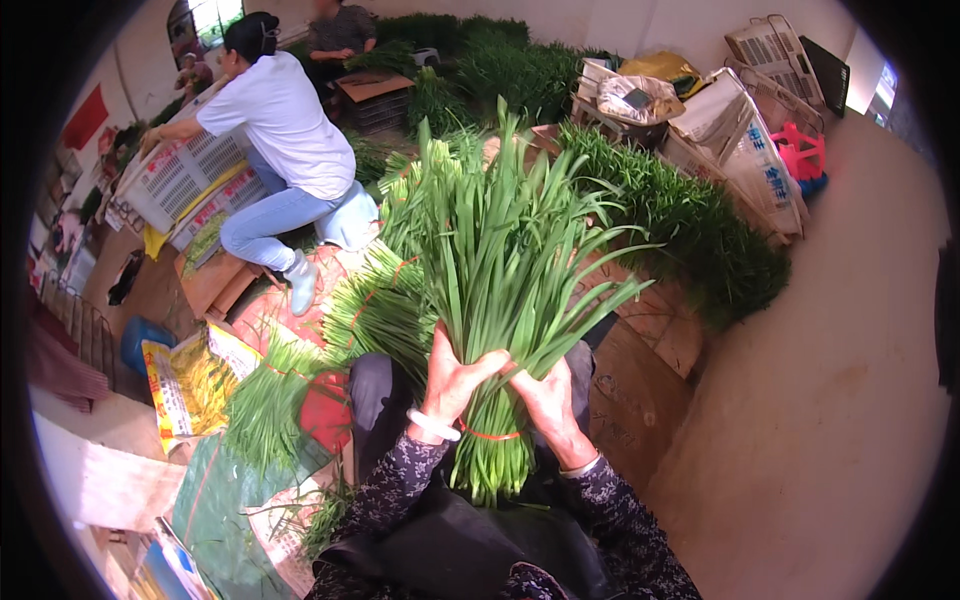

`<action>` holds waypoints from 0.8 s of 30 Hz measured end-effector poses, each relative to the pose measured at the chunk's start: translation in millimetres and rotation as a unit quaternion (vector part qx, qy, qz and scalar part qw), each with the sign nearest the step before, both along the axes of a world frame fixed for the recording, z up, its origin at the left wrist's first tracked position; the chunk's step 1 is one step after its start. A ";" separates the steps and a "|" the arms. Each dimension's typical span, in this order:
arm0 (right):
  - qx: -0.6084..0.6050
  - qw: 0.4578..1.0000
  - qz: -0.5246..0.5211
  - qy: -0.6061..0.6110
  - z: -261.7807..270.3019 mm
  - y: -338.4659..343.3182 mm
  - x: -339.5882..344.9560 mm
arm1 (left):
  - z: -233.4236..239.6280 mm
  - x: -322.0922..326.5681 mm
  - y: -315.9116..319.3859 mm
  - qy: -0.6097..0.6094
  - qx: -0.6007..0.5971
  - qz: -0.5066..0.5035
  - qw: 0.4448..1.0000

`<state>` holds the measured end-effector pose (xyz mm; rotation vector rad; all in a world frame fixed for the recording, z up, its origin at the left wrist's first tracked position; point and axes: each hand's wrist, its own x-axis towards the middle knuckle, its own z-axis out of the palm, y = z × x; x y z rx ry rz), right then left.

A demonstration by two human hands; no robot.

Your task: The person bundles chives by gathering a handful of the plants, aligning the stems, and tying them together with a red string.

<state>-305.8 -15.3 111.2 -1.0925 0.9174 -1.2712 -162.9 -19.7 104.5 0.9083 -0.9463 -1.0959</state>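
A big bundle of long flat green leaves, probably garlic chives [495, 277], stands upright over my lap, its leaf tips fanning out away from me. My left hand [454, 379] grips its left side and my right hand [551, 401] its right side, with the thumbs nearly meeting in front. Below my hands a thin orange band [491, 435] circles the pale stem ends. Those ends point down towards my black apron [487, 540]. My fingers behind the leaves are hidden.
Banded green bundles [375, 307] lie beyond my left knee; another [274, 397] rests nearer left. A yellow-and-white sack [187, 382] is beside it. A person in a white shirt [281, 127] sits by stacked white crates [191, 180]. Loose greens [675, 217] line the right, near the wall [810, 420].
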 end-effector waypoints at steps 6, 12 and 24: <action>0.028 0.988 -0.028 -0.150 3.9 -6.9 9.7 | -4.7 21.6 -3.5 0.159 -0.027 0.017 0.987; -0.024 0.998 0.051 -0.026 0.3 -15.1 12.9 | -3.8 24.1 3.3 0.121 -0.006 0.044 0.992; 0.061 0.989 -0.037 -0.126 -41.7 -15.6 6.2 | -47.0 34.1 -0.4 0.234 0.039 -0.034 0.971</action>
